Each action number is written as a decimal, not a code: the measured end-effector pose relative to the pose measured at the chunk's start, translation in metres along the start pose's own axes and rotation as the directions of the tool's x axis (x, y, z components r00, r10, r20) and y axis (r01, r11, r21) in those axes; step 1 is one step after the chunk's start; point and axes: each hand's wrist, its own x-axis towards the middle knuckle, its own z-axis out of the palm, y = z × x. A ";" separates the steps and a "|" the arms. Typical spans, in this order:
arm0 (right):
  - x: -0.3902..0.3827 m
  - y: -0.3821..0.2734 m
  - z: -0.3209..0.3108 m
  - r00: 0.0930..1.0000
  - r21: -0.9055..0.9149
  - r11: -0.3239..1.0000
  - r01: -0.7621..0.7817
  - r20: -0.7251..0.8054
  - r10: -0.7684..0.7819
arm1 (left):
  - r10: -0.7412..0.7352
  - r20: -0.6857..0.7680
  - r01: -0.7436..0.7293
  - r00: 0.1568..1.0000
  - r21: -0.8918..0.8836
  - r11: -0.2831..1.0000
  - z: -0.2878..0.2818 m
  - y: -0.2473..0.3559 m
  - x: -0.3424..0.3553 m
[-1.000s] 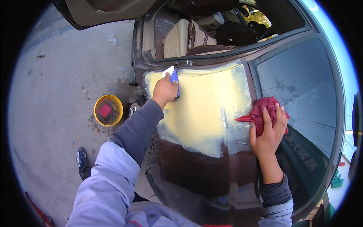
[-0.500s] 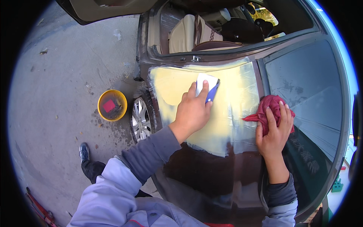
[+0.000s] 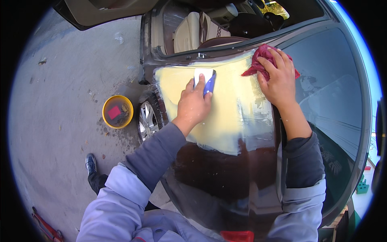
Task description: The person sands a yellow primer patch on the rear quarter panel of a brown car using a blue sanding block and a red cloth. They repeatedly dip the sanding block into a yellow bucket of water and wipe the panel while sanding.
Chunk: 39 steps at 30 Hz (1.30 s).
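Note:
My left hand (image 3: 194, 105) grips a white and blue block (image 3: 207, 80) on the pale yellow, filler-like patch (image 3: 217, 117) that covers part of the dark brown car panel (image 3: 205, 173). My right hand (image 3: 278, 83) has its fingers curled over a crumpled dark red cloth (image 3: 263, 57) at the patch's upper right, by the edge of the rear glass (image 3: 322, 72). The patch has blurry, uneven edges with grey and translucent areas.
An open door (image 3: 105, 14) and window opening show seats (image 3: 188, 34). A wheel (image 3: 147, 121) is left of the panel. On the concrete ground (image 3: 60, 101) are a yellow bucket (image 3: 130, 113) with a red pad in dirty water, my shoe (image 3: 90, 162) and a red tool (image 3: 48, 228).
My left hand with the block moved right from the patch's upper left, then slightly back left. My right hand and the red cloth have moved up toward the panel's upper right.

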 end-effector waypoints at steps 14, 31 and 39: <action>0.008 0.001 -0.002 0.975 0.227 0.951 0.212 0.024 -0.223 | -0.263 0.207 0.290 0.942 -0.109 0.951 -0.014 -0.014 0.030; 0.007 0.007 0.000 0.964 0.350 0.911 0.218 0.068 -0.256 | 0.103 0.149 -0.115 0.983 0.072 0.991 -0.008 0.012 0.001; 0.005 0.007 0.003 0.971 0.342 0.915 0.215 0.026 -0.238 | -0.255 0.192 0.295 0.948 -0.226 0.928 -0.013 0.011 0.028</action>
